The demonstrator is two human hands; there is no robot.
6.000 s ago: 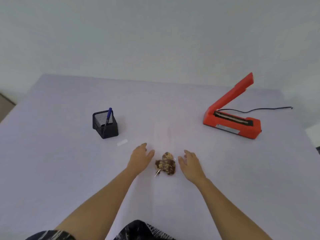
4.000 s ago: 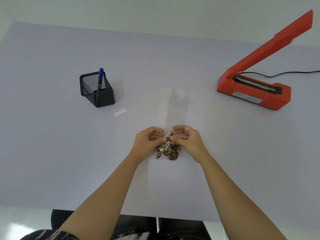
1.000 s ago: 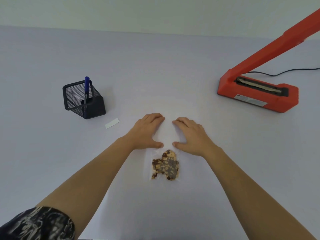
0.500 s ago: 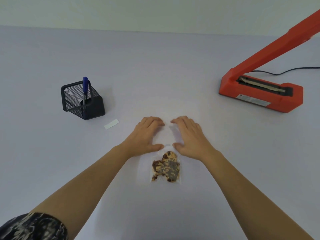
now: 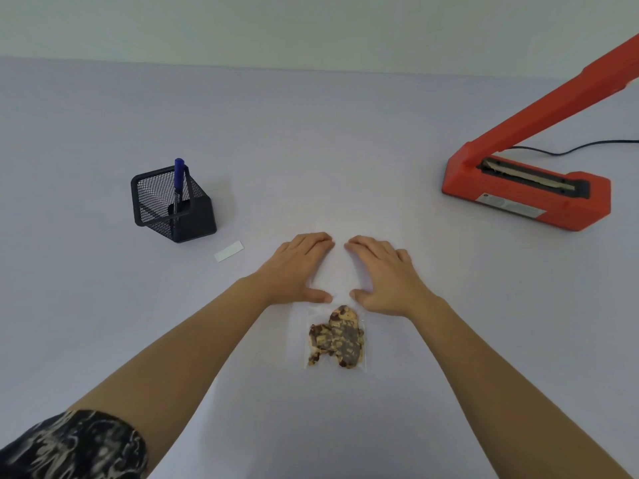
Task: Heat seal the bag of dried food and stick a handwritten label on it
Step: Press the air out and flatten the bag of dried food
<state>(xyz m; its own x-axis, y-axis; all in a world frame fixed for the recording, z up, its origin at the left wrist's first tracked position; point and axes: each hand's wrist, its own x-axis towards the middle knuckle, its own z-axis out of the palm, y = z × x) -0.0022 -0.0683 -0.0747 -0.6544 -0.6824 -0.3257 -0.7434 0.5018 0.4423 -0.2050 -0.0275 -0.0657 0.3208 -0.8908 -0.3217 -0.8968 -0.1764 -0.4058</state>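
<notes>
A clear plastic bag [image 5: 335, 340] lies flat on the table with brown dried food in its near end. My left hand [image 5: 299, 267] and my right hand [image 5: 383, 274] rest palm down on the bag's empty far part, fingers spread, thumbs just beyond the food. Neither hand grips anything. A small white blank label [image 5: 229, 251] lies to the left of my left hand. An orange heat sealer [image 5: 525, 195] stands at the right with its arm raised.
A black mesh pen holder [image 5: 171, 205] with a blue pen [image 5: 178, 178] stands at the left, behind the label. The sealer's black cable [image 5: 587, 146] runs off to the right. The table is pale lilac, with a wall behind it.
Earlier both hands pinched the bag's top; it now lies flat. In the last second the hands, flat on the bag, edged slightly away from me.
</notes>
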